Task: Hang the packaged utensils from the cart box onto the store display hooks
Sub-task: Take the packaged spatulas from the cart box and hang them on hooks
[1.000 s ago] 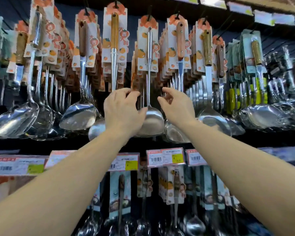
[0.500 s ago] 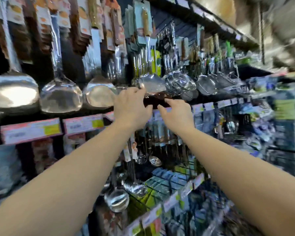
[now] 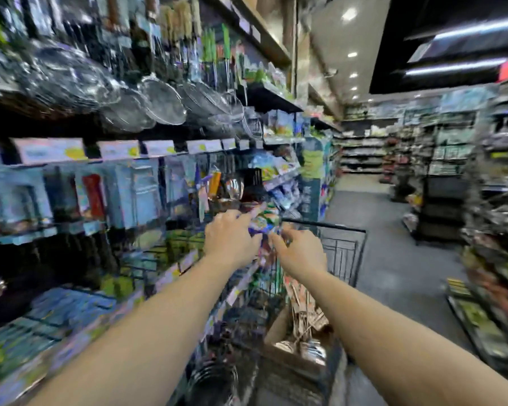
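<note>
The view is blurred by motion. My left hand [image 3: 231,239] and my right hand [image 3: 301,251] are stretched out in front of me, close together, above the black wire cart [image 3: 345,247]. Both hold nothing, with fingers loosely extended. Below my right forearm, a cardboard box [image 3: 276,326] in the cart holds several packaged metal utensils [image 3: 305,323] with wooden handles. On the left, the display hooks carry hanging wire strainers [image 3: 162,104] and packaged tools [image 3: 135,189].
The shelving with price tags [image 3: 118,149] runs along my left. The grey aisle floor [image 3: 393,253] stretches ahead to the right of the cart. More stocked shelves [image 3: 493,218] stand on the right side of the aisle.
The view has swung right, from the hanging ladles to the aisle and the cart. Both hands have left the hung ladle and dropped toward the cart, empty.
</note>
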Demonstrator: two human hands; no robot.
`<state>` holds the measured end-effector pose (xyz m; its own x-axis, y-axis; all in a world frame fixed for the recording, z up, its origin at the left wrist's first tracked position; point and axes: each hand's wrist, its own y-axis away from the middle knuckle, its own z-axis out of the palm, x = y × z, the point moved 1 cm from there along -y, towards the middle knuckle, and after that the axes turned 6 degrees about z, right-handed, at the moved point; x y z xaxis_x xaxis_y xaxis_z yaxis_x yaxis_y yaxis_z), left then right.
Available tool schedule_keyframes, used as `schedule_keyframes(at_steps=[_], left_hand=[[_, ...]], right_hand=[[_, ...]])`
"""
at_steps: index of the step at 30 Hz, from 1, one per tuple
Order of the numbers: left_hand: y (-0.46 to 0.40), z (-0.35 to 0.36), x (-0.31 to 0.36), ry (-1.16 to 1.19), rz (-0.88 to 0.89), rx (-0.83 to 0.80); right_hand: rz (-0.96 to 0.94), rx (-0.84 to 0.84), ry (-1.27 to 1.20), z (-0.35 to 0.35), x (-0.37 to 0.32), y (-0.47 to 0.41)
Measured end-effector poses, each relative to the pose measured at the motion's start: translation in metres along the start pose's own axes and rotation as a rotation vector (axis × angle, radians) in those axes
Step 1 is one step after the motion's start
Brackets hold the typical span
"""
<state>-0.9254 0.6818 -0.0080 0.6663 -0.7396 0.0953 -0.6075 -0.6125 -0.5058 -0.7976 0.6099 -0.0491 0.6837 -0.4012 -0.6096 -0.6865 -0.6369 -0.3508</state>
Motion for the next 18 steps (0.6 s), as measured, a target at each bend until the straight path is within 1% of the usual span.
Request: schedule_keyframes(at_steps=[3,6,12,18], left_hand=[[-0.028,0.064,0.024,0.043,0.048,-0.079],[-0.053,0.127,0.036,0.098,0.055,-0.161],[-0.126,0.248,0.032,0.173,0.102,-0.273],[-0.187,0.352,0.03,0.216,0.152,-0.392]], right_hand=[[0.114,-0.006,0.031,0.016,0.058,-0.028],[0.186,-0.01,0.055,0.041,0.104,-0.057],[0.322,-0.036,0.029,0.108,0.171,-0.13],[0.544,-0.083,0.058,0.161,0.255,-0.187]])
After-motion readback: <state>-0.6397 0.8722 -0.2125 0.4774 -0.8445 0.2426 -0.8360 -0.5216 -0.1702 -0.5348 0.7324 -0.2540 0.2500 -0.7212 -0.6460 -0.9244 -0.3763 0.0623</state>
